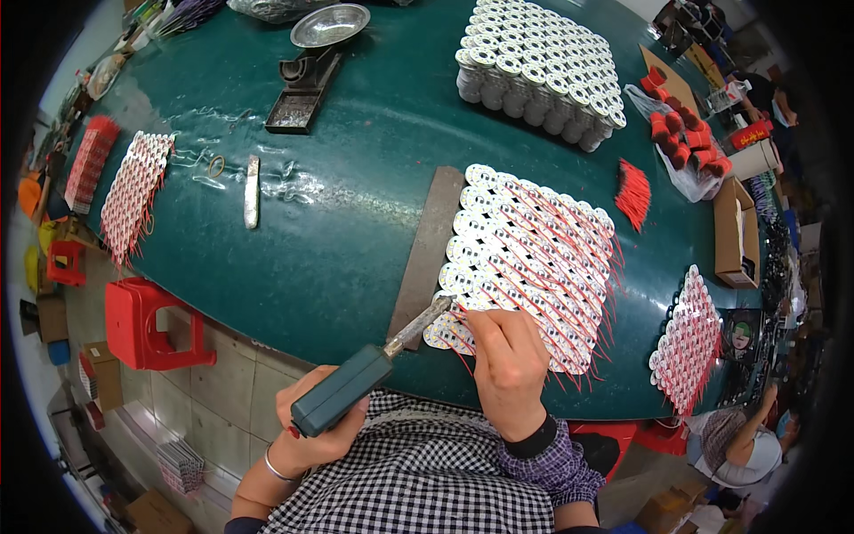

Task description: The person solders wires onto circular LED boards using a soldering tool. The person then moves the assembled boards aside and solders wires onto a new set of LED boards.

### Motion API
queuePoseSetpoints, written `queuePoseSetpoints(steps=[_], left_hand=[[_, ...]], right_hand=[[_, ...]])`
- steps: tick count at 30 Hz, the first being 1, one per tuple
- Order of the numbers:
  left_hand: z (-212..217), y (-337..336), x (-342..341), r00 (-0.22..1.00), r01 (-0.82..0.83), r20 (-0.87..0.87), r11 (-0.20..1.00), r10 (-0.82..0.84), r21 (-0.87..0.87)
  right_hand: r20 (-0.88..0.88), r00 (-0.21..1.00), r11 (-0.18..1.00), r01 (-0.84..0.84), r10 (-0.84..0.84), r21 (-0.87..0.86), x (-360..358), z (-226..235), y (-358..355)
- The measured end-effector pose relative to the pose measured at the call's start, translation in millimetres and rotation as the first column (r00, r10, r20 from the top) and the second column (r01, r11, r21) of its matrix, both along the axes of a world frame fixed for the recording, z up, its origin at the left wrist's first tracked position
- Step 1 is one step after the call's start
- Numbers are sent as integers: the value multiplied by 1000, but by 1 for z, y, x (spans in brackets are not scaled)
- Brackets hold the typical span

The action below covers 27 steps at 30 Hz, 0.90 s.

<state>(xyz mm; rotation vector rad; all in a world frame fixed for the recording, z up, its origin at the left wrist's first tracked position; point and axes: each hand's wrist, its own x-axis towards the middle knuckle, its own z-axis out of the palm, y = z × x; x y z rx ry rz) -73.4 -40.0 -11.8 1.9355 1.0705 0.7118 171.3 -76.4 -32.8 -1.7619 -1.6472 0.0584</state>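
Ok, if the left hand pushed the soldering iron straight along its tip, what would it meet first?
Probably the nearest white round boards with red wires, at the lower-left corner of the batch; the tip of the soldering iron in the left hand looks almost there, though height is unclear.

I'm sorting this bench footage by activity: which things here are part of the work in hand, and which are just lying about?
In hand:
- soldering iron, gripped by the left hand
- sheet of white round boards with red wires, pressed by the right hand
- grey strip alongside that sheet

Lying about:
- stacked white spools
- metal dish
- red stool
- cardboard box
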Motion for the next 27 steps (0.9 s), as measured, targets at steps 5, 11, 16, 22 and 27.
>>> queuePoseSetpoints(steps=[5, 11, 16, 22, 27], left_hand=[[-1, 1, 0, 1000, 16, -10, 1000, -16, 15], [0, 2, 1, 1000, 19, 3, 1000, -19, 23], [-1, 2, 2, 1000, 7, 5, 1000, -7, 13], [-3, 2, 3, 999, -7, 37, 1000, 7, 10], [-6, 4, 6, 999, 0, 43, 996, -4, 90]], right_hand=[[7, 1000, 1000, 0, 0, -21, 0, 1, 0], [-9, 1000, 1000, -1, 1, -23, 1, 3, 1], [-2, 1000, 1000, 9, -9, -28, 1, 1, 1], [-5, 1000, 1000, 4, -4, -26, 1, 1, 1], [-4, 1000, 1000, 2, -2, -27, 0, 2, 2]])
